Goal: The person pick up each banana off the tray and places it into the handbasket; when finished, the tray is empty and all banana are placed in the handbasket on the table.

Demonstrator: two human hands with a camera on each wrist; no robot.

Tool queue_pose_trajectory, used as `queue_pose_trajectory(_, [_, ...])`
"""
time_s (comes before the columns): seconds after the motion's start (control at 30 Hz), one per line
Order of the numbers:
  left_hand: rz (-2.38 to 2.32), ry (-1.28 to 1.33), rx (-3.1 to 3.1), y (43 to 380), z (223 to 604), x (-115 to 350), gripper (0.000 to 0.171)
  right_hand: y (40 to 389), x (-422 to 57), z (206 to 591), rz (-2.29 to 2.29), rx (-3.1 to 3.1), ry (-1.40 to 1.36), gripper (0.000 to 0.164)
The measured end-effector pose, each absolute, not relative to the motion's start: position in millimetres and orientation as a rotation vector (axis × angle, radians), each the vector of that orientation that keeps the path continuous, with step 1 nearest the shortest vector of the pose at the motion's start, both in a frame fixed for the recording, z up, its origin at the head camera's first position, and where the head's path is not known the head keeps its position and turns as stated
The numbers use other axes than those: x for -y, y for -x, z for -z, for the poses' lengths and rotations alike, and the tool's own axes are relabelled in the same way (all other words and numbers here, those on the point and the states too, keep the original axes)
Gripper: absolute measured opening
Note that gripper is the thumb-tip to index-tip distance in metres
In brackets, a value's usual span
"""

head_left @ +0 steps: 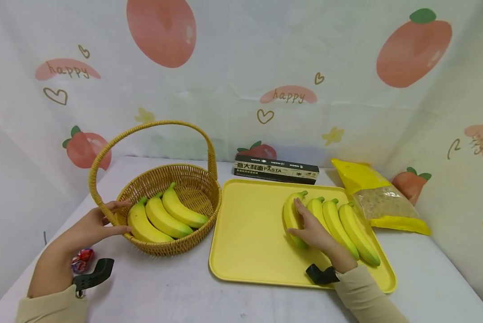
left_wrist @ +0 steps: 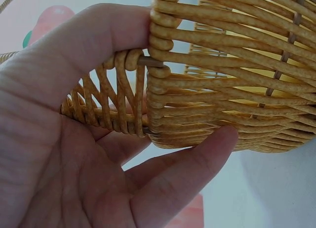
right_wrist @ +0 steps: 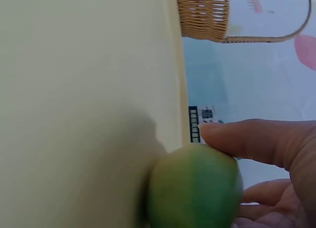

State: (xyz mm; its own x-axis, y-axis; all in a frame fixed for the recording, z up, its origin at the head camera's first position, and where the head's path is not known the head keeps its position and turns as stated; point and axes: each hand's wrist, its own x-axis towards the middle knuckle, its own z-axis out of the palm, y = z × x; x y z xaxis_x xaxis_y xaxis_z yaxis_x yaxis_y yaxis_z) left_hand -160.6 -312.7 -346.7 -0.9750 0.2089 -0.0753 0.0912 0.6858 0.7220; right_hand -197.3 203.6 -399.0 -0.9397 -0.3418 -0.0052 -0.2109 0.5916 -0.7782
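At the left stands a woven wicker basket (head_left: 184,244) with a tall arched handle and three bananas (head_left: 156,220) inside. My left hand (head_left: 91,229) grips its left side at the foot of the handle; the left wrist view shows fingers and thumb around the weave (left_wrist: 207,99). On the yellow tray (head_left: 249,233), my right hand (head_left: 315,231) holds the leftmost banana (head_left: 289,215) from above. Its greenish end (right_wrist: 192,188) shows between thumb and fingers in the right wrist view. Several other bananas (head_left: 340,229) lie side by side to its right, partly behind the hand.
A dark pasta box (head_left: 275,169) lies behind the tray. A yellow bag with a clear window (head_left: 382,197) rests at the tray's back right corner. Small red wrapped pieces (head_left: 82,260) lie by the left forearm. A printed cloth (head_left: 233,67) hangs behind the table.
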Motion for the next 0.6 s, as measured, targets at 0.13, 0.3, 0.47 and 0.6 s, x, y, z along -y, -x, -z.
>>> queue_pose_trajectory(0.13, [-1.163,-0.243,-2.739,160.3,346.1,312.2,0.064,196.6,-201.6,401.8,1.242,-2.667,0.470,0.082])
queue_pose_trajectory(0.3, [-1.150,-0.243,-2.746,159.8,346.7,312.3,0.064,196.2,-199.9,405.1,1.198,-2.657,0.494,0.081])
queue_pose_trajectory(0.47, [-1.153,-0.246,-2.745,160.3,347.4,312.7,0.064,195.5,-199.2,408.7,1.194,-2.647,0.511,0.080])
queue_pose_trajectory(0.6, [-1.156,-0.245,-2.743,161.2,348.2,313.0,0.064,195.2,-199.6,409.2,1.186,-2.634,0.531,0.080])
